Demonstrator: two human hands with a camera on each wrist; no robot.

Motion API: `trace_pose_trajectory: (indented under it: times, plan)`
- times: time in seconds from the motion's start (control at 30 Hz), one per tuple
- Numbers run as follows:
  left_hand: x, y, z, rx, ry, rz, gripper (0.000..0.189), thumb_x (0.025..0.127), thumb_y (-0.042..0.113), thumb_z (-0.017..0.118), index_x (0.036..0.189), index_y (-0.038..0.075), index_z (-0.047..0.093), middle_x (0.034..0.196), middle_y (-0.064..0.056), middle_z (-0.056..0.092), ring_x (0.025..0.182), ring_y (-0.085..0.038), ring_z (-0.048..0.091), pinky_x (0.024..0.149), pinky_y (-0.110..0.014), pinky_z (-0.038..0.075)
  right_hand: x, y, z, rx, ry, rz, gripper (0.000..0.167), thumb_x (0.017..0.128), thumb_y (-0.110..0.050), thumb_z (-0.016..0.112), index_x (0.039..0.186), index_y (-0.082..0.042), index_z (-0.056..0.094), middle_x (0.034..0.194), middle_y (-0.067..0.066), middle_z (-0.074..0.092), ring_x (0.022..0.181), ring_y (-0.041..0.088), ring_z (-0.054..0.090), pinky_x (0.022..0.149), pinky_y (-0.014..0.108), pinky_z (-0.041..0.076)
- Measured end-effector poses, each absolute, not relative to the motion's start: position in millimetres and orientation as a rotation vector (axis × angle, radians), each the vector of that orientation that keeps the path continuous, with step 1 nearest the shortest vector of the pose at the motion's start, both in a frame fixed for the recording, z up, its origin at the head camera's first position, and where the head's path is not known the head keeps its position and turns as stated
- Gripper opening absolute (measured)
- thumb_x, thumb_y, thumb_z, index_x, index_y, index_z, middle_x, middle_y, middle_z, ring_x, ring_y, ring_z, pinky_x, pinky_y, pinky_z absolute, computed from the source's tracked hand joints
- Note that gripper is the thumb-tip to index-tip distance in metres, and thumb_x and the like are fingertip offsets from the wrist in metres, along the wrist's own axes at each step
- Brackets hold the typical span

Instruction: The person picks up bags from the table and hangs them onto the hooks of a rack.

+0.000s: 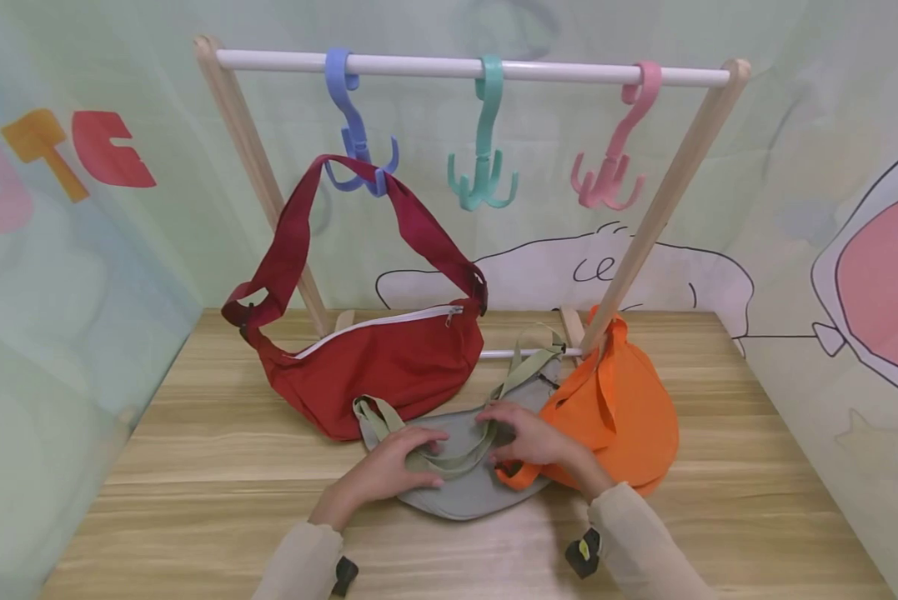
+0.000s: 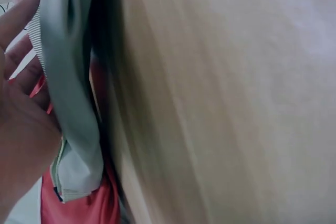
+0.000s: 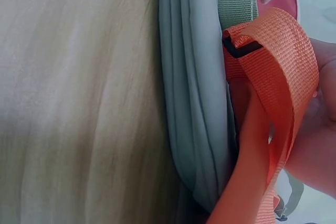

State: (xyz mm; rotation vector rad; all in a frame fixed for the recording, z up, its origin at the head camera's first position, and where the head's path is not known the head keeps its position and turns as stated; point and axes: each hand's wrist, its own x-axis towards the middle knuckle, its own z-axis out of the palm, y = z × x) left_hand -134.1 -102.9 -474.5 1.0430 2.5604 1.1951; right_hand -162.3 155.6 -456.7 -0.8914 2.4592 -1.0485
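A grey waist bag (image 1: 486,492) lies on the table, its pale green strap (image 1: 459,464) looped across the top. My left hand (image 1: 392,468) is over the bag's left part, thumb and fingers spread apart beside the strap. On the other side my right hand (image 1: 531,435) reaches over the bag, fingertips at the strap and thumb held apart from them. An orange bag (image 1: 644,417) overlaps the grey one's right end; its orange strap (image 3: 289,72) hangs in front of my right palm. A red bag (image 1: 388,358) hangs by its strap from the blue hook (image 1: 377,179).
Behind the bags stands a wooden rack (image 1: 654,208) with a white top bar (image 1: 418,65). A green hook (image 1: 484,142) and a pink hook (image 1: 614,158) hang from it without bags. Printed fabric walls (image 1: 66,317) surround the wooden table (image 1: 216,500).
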Motion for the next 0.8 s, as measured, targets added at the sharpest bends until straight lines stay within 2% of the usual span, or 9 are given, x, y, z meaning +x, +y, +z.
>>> trace_pose_trajectory:
  times: [0.13, 0.33, 0.43, 0.8]
  plan:
    - [-133.9, -104.5, -479.3, 1.048, 2.569, 1.186, 0.051, 0.074, 0.024, 0.076, 0.116, 0.002, 0.059, 0.096, -0.006, 0.062, 0.093, -0.021, 0.056, 0.085, -0.034, 0.042, -161.0, 156.6, -459.2, -0.868, 2.459, -1.073, 0.050, 0.074, -0.008, 0.075, 0.118, 0.003, 0.055, 0.128, 0.025, 0.046, 0.124, 0.042, 0.032, 0.100, 0.053, 0.025]
    - [-133.7, -105.7, -482.1, 1.010, 2.571, 1.191, 0.045, 0.075, 0.024, 0.075, 0.112, 0.004, 0.061, 0.096, -0.006, 0.062, 0.091, -0.019, 0.056, 0.082, -0.032, 0.043, -158.9, 157.2, -464.6, -0.857, 2.490, -1.098, 0.047, 0.074, -0.009, 0.074, 0.116, 0.002, 0.058, 0.116, 0.015, 0.055, 0.111, 0.031, 0.045, 0.095, 0.044, 0.035]
    - [-133.7, -105.6, -482.6, 1.000, 2.567, 1.200, 0.042, 0.075, 0.024, 0.075, 0.110, 0.005, 0.062, 0.096, -0.004, 0.062, 0.090, -0.019, 0.056, 0.081, -0.032, 0.044, -158.4, 157.9, -468.3, -0.866, 2.520, -1.090, 0.045, 0.074, -0.010, 0.075, 0.115, 0.001, 0.059, 0.112, 0.011, 0.058, 0.106, 0.027, 0.047, 0.092, 0.040, 0.037]
    - [-134.5, -107.6, -482.8, 0.996, 2.544, 1.267, 0.028, 0.078, 0.022, 0.072, 0.100, 0.007, 0.064, 0.095, -0.003, 0.063, 0.090, -0.018, 0.056, 0.081, -0.031, 0.043, -157.6, 158.5, -470.2, -0.872, 2.526, -1.081, 0.044, 0.074, -0.010, 0.074, 0.114, 0.002, 0.059, 0.112, 0.012, 0.059, 0.104, 0.028, 0.046, 0.090, 0.038, 0.038]
